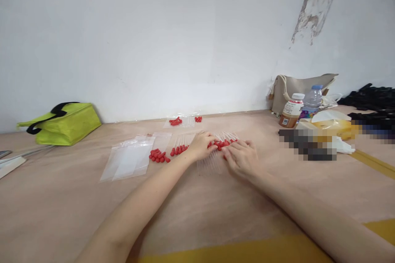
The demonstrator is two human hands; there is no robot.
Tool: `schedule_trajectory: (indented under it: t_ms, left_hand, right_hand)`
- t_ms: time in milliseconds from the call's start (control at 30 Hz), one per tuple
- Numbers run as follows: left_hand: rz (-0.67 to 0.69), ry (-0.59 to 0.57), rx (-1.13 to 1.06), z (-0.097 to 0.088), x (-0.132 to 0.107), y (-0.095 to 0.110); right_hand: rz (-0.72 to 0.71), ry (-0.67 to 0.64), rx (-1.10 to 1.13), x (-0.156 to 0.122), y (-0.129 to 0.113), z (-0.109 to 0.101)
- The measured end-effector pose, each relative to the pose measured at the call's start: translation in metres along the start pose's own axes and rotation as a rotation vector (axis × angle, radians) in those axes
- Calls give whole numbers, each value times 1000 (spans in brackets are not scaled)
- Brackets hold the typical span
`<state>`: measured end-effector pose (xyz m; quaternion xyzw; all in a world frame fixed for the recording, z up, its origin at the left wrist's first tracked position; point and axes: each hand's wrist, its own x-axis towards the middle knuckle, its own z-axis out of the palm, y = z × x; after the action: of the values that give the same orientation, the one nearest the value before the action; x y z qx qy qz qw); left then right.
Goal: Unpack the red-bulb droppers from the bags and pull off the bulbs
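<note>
Thin pale stems with red rounded ends (222, 144) lie bunched between my two hands at the middle of the table. My left hand (201, 146) bends over the left side of this bunch, its fingertips closed on the red ends. From the right, my right hand (243, 157) grips the same bunch, thumb below and fingers above. Clear stems fan out behind and in front of the red ends. To the left lie a row of red-tipped stems (179, 150) and a small heap of red pieces (158, 156). The undersides of my fingers are hidden.
Clear plastic bags (129, 158) lie flat at left. More red pieces (175, 121) rest in clear plastic near the wall. A lime-green bag (69, 125) stands far left; a brown-drink bottle (291, 111), a water bottle (313, 100) and a beige bag (305, 84) stand right.
</note>
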<state>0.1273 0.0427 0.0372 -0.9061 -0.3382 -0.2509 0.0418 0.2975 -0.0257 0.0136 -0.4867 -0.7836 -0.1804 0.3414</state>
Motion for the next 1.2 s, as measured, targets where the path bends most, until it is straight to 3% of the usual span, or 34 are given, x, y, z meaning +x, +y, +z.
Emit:
schedule_trajectory:
  t_ms: [133, 233, 367, 500, 600, 667, 767, 900, 1067, 1200]
  left_hand:
    - [136, -85, -9, 13, 19, 4]
    - [216, -123, -18, 20, 27, 6]
    - [257, -85, -68, 22, 29, 8]
    - [172, 73, -128, 7, 8, 9]
    - [22, 219, -215, -10, -27, 8]
    - [-107, 293, -442, -19, -55, 7]
    - [-194, 267, -685, -26, -94, 6]
    - [-207, 225, -784, -26, -125, 3]
    - [-202, 220, -828, -23, -130, 8]
    - [-203, 149, -598, -28, -128, 16]
  right_hand:
    - [202, 183, -43, 8, 28, 0]
    - [326, 187, -16, 9, 42, 6]
    - [363, 150, 6, 6, 50, 16]
    - [257, 114, 135, 4, 48, 21]
    - [100, 106, 311, 4, 39, 19]
    - [-3, 102, 352, 4, 27, 15]
    - [-123, 67, 337, 2, 3, 8]
    - [-288, -33, 316, -3, -23, 4]
    - [-381, -48, 324, -9, -34, 14]
    - [-367, -41, 341, -11, -36, 18]
